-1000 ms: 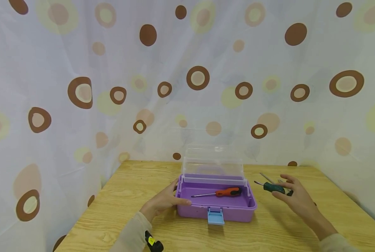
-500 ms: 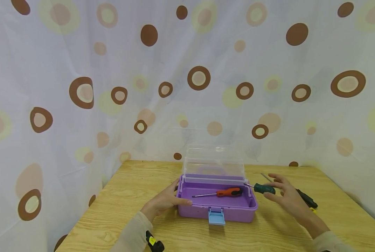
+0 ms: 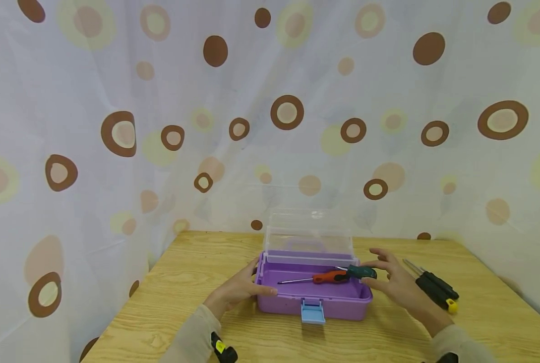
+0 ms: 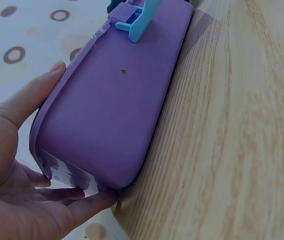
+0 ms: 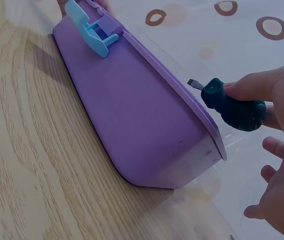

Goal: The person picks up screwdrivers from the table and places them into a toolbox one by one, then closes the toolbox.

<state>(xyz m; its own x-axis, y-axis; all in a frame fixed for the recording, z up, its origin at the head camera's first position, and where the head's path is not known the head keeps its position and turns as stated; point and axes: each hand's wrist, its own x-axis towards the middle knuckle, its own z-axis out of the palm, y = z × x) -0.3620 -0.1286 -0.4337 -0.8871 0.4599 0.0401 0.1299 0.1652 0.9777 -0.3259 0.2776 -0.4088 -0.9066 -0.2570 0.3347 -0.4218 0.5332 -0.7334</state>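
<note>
A purple toolbox (image 3: 288,305) with its clear lid (image 3: 308,232) raised stands on the table. My left hand (image 3: 238,287) grips its left end, thumb over the front rim and fingers along the side wall. Inside lies a screwdriver with an orange-red handle (image 3: 328,277), its shaft pointing left. Over the box's right end, my right hand (image 3: 394,285) pinches a stubby green screwdriver (image 3: 361,272) by its handle between thumb and finger. The right wrist view shows the green screwdriver (image 5: 237,107) above the rim, its flat tip pointing inward over the box.
To the right of the right hand lie two black-handled tools, a screwdriver (image 3: 439,285) and one with a yellow end (image 3: 433,294). A light blue latch (image 3: 312,311) hangs down at the toolbox's front. Behind the wooden table (image 3: 215,322) hangs a dotted curtain (image 3: 251,151).
My right hand has carried the green screwdriver leftward from beside the black-handled tools to over the toolbox's right end. The left hand keeps its grip on the box.
</note>
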